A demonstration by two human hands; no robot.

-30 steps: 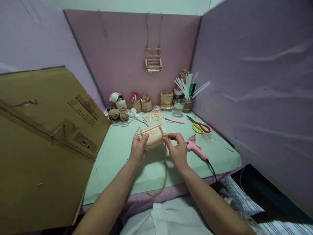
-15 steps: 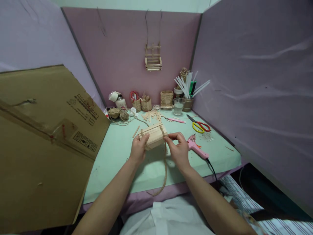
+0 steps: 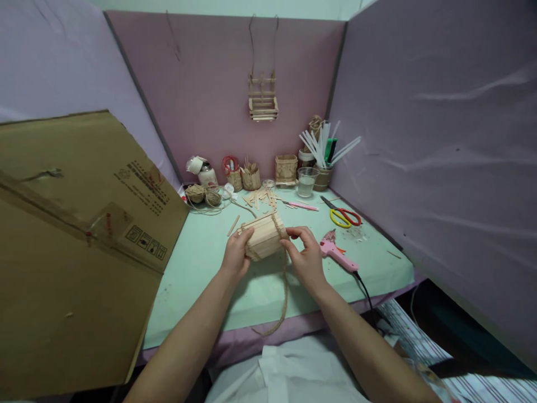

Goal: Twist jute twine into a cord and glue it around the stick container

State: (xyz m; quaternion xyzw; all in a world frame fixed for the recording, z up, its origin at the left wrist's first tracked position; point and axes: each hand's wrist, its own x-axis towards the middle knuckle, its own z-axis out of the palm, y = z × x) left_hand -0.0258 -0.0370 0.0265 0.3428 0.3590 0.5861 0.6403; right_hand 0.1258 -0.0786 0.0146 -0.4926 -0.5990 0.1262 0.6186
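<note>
A small container of pale wooden craft sticks [image 3: 265, 239] is tilted on its side above the table. Braided twine [image 3: 286, 285] rings its right end, and a loose tail hangs down to the table's front edge. My left hand [image 3: 237, 253] is closed round the container's left end, thumb on the upper face. At the other end, my right hand [image 3: 305, 256] pinches the twine band against the rim with thumb and fingertips. What lies under the fingers is partly hidden. Right of that hand lies a pink hot glue gun [image 3: 339, 256].
Scissors [image 3: 342, 217], a pink craft knife [image 3: 302, 206] and loose wooden sticks [image 3: 262, 197] lie farther back. Twine balls [image 3: 203, 195], a glass of water [image 3: 306, 182] and a pot of glue sticks [image 3: 323, 178] line the rear. A large cardboard box [image 3: 79, 252] stands at left.
The container has rolled a little in my hands, so more of its front face shows. My left thumb has slid slightly to the left; my right fingers stay at the twine-ringed end.
</note>
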